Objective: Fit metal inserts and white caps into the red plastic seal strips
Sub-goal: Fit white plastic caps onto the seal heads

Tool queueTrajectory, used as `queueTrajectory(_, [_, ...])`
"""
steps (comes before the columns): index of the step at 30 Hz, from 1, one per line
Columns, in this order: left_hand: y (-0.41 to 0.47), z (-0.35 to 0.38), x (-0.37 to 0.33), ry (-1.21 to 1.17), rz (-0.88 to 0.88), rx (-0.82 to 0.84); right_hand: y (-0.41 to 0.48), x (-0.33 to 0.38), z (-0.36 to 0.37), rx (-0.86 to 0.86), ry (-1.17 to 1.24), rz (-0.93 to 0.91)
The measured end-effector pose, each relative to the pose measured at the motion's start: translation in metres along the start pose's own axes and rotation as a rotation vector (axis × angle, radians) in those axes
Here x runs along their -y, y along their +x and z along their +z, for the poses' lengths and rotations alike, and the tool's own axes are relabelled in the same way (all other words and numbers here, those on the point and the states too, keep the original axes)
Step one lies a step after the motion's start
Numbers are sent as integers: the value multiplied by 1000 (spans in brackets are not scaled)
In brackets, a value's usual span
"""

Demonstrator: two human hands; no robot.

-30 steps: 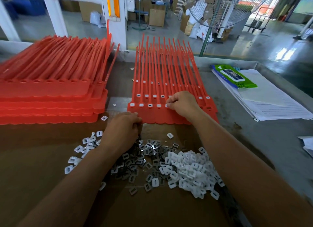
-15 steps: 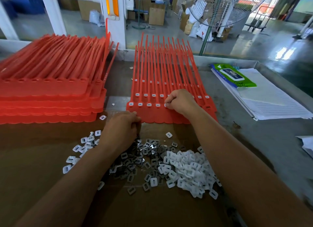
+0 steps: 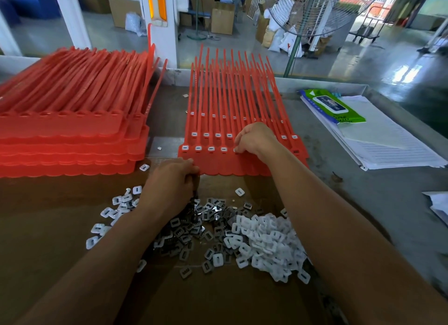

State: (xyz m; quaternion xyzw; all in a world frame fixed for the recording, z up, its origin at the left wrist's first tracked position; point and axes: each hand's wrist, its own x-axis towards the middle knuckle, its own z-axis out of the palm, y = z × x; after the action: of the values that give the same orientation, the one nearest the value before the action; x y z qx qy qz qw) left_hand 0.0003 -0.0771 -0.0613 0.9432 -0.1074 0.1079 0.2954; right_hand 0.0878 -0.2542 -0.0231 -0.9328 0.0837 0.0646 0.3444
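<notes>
Head view. Pinched under the curled fingers (image 3: 238, 147) of the right hand (image 3: 254, 140): a white cap (image 3: 235, 150), at the fifth socket of the front row on the red seal strips (image 3: 230, 99), just right of four sockets already capped. Wrist bent down, forearm slanting across the strips' scalloped near edge.

At that same near edge and touching it, further left: left hand (image 3: 169, 186), back upward, fingers curled tight; whether anything sits inside cannot be told. Just under its wrist, metal inserts (image 3: 194, 227) in a dark heap on the cardboard (image 3: 48, 227). To the right of the heap, beside the right forearm, loose white caps (image 3: 271, 242); a few more scattered left.

Set against half a second ago: hardly any change. Same socket, same four capped ones, both hands in place.

On the bench (image 3: 363, 203): second stack of red strips (image 3: 68, 121) at left, papers (image 3: 392, 145) and green packet (image 3: 332, 106) at right.
</notes>
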Motion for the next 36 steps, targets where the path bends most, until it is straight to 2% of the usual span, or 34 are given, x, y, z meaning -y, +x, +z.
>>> queueTrajectory(5, [0,0,0,18,-2,9,-1,-1,-1,5,31,-1])
queueTrajectory(9, [0,1,1,16,-7,13,-6,-6,0,-6,-20,-66])
queueTrajectory(13, [1,2,1,32,-9,26,-7,-17,3,-42,60,-124])
queueTrajectory(18, [1,1,1,35,3,24,-21,-25,-10,21,165,-228])
queueTrajectory(22, [1,1,2,42,6,15,-46,-32,-24,-7,122,-304])
queueTrajectory(29, [3,3,3,61,-4,19,-98,-52,-44,165,-8,-389])
queueTrajectory(36, [2,3,5,53,-8,27,-124,-71,-55,325,-105,-348])
